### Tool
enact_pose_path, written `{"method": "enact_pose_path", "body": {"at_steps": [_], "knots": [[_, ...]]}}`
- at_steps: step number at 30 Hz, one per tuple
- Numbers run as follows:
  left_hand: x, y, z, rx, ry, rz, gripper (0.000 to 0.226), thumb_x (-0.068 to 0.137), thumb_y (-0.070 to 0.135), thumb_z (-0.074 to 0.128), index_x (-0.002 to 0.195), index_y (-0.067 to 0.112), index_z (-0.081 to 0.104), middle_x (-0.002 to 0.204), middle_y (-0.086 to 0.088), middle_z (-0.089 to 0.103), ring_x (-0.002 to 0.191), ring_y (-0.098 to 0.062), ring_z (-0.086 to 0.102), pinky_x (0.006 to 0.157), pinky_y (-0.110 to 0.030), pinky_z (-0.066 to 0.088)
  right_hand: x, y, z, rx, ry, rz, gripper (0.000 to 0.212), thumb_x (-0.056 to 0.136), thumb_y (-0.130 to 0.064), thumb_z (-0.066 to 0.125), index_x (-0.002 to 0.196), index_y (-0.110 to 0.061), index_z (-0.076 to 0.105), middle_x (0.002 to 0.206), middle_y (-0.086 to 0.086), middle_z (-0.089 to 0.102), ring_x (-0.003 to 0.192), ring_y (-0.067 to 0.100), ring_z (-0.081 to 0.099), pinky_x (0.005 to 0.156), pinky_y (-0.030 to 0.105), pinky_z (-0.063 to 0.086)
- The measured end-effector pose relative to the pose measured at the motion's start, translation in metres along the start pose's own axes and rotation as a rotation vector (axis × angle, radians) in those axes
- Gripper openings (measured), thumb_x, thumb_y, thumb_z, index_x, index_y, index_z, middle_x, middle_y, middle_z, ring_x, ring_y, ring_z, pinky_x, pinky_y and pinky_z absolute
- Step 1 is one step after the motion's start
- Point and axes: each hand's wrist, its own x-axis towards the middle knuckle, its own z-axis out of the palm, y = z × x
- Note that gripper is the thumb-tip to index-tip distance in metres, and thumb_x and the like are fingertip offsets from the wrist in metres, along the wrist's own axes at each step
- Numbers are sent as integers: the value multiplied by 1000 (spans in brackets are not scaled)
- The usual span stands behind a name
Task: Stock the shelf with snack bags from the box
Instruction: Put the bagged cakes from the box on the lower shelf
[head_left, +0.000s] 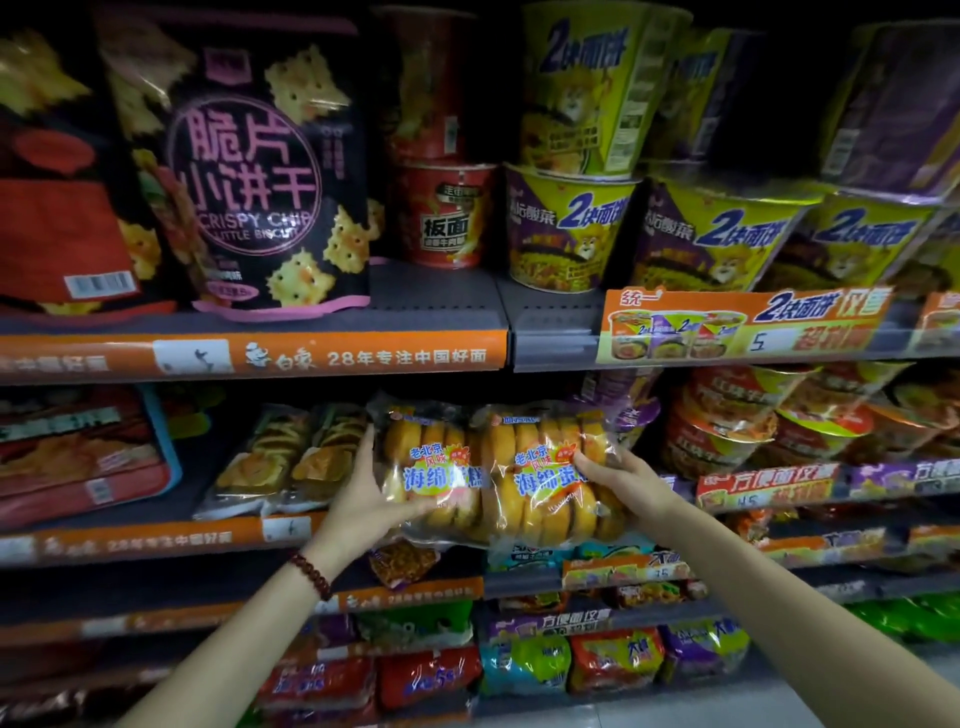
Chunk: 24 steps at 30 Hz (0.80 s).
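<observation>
Grip: We see both hands on two clear bags of sponge cakes, held side by side. Our left hand (371, 499) curls round the left edge of the left cake bag (431, 467), thumb across its front. Our right hand (631, 486) pinches the right cake bag (545, 473) at its right side, fingers on the printed front.

Head view, where the bags are: We hold them in the air in front of the middle shelf (156, 540), at its front lip, between the packs of filled bread (291, 457) to the left and the red noodle bowls (737, 421) to the right.

Head view, key relation: The bags lie between our two hands, so each hand is equally near its own bag. The open slot on the shelf lies straight behind them, away from us.

Head view, facing and long axis: Each bag stands roughly upright, long axis top to bottom, tilted a little to the right, labels facing us.

Head view, judgement: We think the coming move is a push forward and slightly down, keeping the pair level.

Head view, surroundings: Above sit a dark biscuit bag (249, 171) and yellow noodle cups (566, 234). We cannot see the box.
</observation>
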Motion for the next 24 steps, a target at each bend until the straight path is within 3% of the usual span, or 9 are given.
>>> {"method": "enact_pose_path", "body": {"at_steps": [2, 3, 6, 9, 13, 16, 20, 22, 24], "knots": [[0, -3, 3, 19, -86, 85, 131, 57, 26, 90, 145, 52, -3, 135, 16, 39, 121, -6, 45, 98, -24, 45, -1, 0, 2, 2, 7, -25, 43, 84, -28, 70, 123, -17, 56, 112, 8, 70, 97, 25, 70, 72, 35, 59], [0, -5, 3, 59, -123, 102, 132, 55, 25, 91, 143, 56, -2, 135, 19, 37, 121, -5, 45, 96, -21, 45, -1, 0, 2, 0, 7, -30, 42, 85, -27, 69, 123, -16, 56, 112, 8, 70, 95, 25, 71, 68, 32, 59], [2, -13, 1, 165, -87, 102, 127, 42, 48, 91, 135, 68, 6, 140, 5, 39, 125, -18, 47, 97, -39, 50, -2, -1, 2, 2, -31, -19, 46, 82, -25, 72, 124, -14, 54, 112, 9, 70, 94, 25, 71, 68, 34, 59], [0, -14, 3, 135, 3, 116, 111, 61, 26, 87, 127, 74, 13, 135, 2, 45, 117, -16, 52, 90, -36, 54, -4, 6, -5, 16, -56, -6, 58, 76, -24, 77, 127, -14, 51, 115, 9, 69, 98, 28, 70, 80, 44, 58], [-2, -17, 9, 34, 52, 141, 100, 70, 15, 82, 125, 72, 22, 134, 6, 49, 115, -12, 54, 89, -30, 54, -10, 14, -18, 50, -112, 26, 61, 76, -22, 78, 130, -17, 50, 116, 11, 69, 103, 32, 68, 89, 52, 53], [4, -14, 13, -81, 73, 129, 94, 73, 15, 80, 134, 63, 27, 135, 9, 51, 117, -10, 55, 96, -35, 51, -19, 15, -28, 105, -118, 54, 46, 79, -19, 74, 120, -16, 55, 103, 7, 74, 94, 29, 71, 72, 40, 59], [21, -1, 24, -176, 124, 98, 89, 76, 15, 77, 142, 47, 28, 127, 5, 58, 111, -12, 59, 93, -32, 51, -28, 26, -46, 137, -117, 108, 80, 63, -28, 88, 130, -15, 46, 112, 13, 70, 99, 33, 69, 78, 45, 58], [31, 5, 33, -202, 121, 89, 88, 77, 15, 76, 144, 43, 27, 123, 3, 60, 111, -15, 59, 94, -36, 51, -35, 26, -49, 139, -74, 101, 66, 59, -28, 85, 114, -20, 50, 93, 5, 76, 86, 27, 73, 67, 38, 60], [40, 9, 45, -179, 99, 86, 88, 78, 14, 75, 145, 40, 26, 118, 3, 61, 109, -16, 60, 93, -38, 52, -43, 22, -49, 161, -89, 101, 67, 49, -32, 91, 102, -22, 52, 84, 3, 77, 78, 23, 74, 57, 33, 58]]}}
